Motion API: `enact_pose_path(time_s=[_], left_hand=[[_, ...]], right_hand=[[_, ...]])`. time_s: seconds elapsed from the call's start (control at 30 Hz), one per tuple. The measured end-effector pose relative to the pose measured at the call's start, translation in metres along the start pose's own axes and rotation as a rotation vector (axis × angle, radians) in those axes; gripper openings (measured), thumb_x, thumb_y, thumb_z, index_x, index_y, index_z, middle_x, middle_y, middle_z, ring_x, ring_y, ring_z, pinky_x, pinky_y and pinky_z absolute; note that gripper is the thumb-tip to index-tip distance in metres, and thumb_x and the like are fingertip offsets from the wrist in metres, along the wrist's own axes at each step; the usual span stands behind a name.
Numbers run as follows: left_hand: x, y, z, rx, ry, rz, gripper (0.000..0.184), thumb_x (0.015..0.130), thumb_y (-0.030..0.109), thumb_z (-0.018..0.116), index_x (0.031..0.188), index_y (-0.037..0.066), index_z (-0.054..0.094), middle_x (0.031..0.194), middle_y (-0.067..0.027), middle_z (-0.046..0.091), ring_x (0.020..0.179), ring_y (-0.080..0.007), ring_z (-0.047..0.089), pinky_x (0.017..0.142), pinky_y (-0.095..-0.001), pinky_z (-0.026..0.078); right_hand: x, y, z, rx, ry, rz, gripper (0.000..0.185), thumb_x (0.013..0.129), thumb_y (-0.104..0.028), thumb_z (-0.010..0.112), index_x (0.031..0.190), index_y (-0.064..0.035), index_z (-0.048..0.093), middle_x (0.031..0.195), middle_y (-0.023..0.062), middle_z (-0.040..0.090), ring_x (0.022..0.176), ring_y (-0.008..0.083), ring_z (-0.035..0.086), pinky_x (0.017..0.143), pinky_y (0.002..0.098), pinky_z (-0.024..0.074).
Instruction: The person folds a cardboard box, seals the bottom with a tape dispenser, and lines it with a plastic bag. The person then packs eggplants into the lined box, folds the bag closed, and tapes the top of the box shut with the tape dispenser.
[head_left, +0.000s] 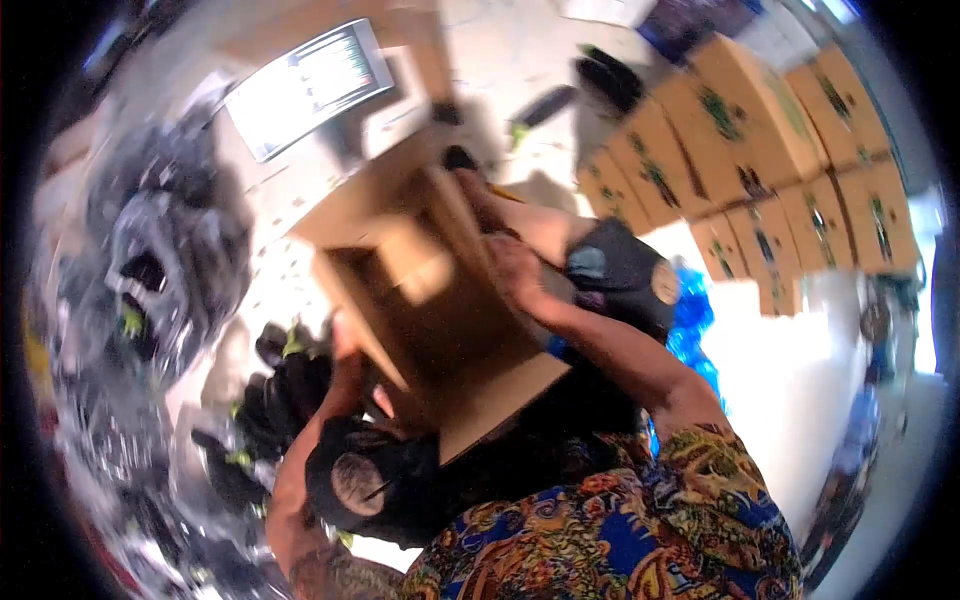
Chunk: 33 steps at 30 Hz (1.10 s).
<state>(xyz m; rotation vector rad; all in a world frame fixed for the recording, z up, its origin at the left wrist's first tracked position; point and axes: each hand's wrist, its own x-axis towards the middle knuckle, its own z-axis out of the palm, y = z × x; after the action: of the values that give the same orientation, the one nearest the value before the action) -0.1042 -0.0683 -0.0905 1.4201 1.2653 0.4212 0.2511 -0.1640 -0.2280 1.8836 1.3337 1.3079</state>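
Note:
An open cardboard box (440,320) is tilted in front of me, its flaps spread and its inside facing up; a bright patch of light falls in it. My left hand (346,355) grips the box's left side, with the fingers partly hidden. On the opposite side my right hand (515,270) is closed against the outer wall, slightly blurred. Close to my left arm lies a pile of dark eggplants (285,395) with green stem ends.
Grey plastic bags (165,260) heap up along the left. Stacked cardboard boxes (745,110) stand at the right. A bright rectangular panel (308,92) is at the top, and a dark eggplant (545,105) lies on the floor beyond. Blue plastic (692,320) shows beside my knee.

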Motion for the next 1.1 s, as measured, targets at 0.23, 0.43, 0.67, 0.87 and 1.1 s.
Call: enact_pose_path(time_s=[0.23,0.43,0.67,0.87,1.1], left_hand=[[-0.005,0.011,-0.015,0.119,-0.023,-0.080,0.042,0.100,0.037,0.044,0.119,0.000,0.055,0.103,-0.0084,0.060,0.093,-0.0160,0.054,0.081,-0.0292,0.044],[-0.013,0.009,-0.041,0.195,-0.023,-0.144,0.036,0.098,0.033,0.048,0.118,0.003,0.055,0.098,-0.0065,0.059,0.088,-0.0144,0.054,0.076,-0.0277,0.045],[-0.039,0.005,-0.097,0.249,-0.041,-0.275,0.030,0.097,0.029,0.053,0.116,0.006,0.055,0.093,-0.0044,0.059,0.082,-0.0125,0.054,0.070,-0.0259,0.046],[-0.044,0.019,-0.174,-0.018,-0.287,-0.315,0.026,0.096,0.026,0.056,0.115,0.008,0.055,0.088,-0.0025,0.058,0.077,-0.0108,0.054,0.065,-0.0243,0.047],[-0.098,0.206,-0.046,0.017,0.212,0.248,0.024,0.092,0.025,0.063,0.107,0.006,0.060,0.077,0.0023,0.051,0.068,-0.0091,0.050,0.067,-0.0243,0.045]], right_hand=[[0.091,0.254,-0.143,1.558,-0.131,-0.017,0.030,0.084,-0.012,0.059,0.111,0.0026,0.057,0.117,0.0234,0.058,0.107,0.0339,0.058,0.090,0.0403,0.0501],[0.022,0.411,-0.073,1.710,-0.407,0.523,0.024,0.086,-0.009,0.064,0.109,-0.0035,0.063,0.101,0.0096,0.069,0.092,0.0194,0.066,0.079,0.0320,0.0529],[-0.273,0.344,0.063,1.154,-0.939,0.470,0.037,0.076,-0.034,0.073,0.103,-0.0091,0.068,0.103,0.0151,0.069,0.093,0.0368,0.066,0.084,0.0453,0.0527],[-0.339,0.306,0.038,0.828,-1.464,1.032,0.029,0.077,-0.032,0.069,0.095,-0.0089,0.068,0.103,0.0177,0.067,0.096,0.0366,0.064,0.083,0.0466,0.0525],[-0.285,0.371,0.028,1.462,-1.010,0.784,0.023,0.088,-0.024,0.063,0.096,-0.0019,0.068,0.099,0.0145,0.068,0.092,0.0227,0.065,0.084,0.0358,0.0502]])
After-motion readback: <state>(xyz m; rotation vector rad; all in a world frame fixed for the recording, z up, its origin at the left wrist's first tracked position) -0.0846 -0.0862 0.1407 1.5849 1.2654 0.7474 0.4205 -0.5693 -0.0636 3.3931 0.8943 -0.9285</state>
